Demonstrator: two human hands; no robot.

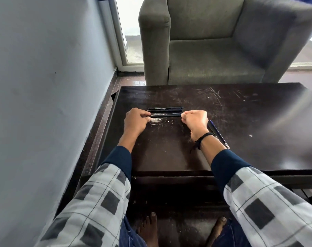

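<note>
Three dark pens lie side by side in a row on the dark wooden table (240,122). The far pen (165,108) has white lettering, the middle pen (165,110) lies against it. The near pen (166,114) is held at both ends: my left hand (136,120) pinches its left end and my right hand (196,121) pinches its right end. A fourth pen (218,134) with a blue end lies slanted just right of my right wrist, partly hidden by it.
A grey armchair (214,50) stands right behind the table. A pale wall (44,86) runs along the left, with a glass door (130,32) at the back. My bare feet (150,227) show under the table's front edge.
</note>
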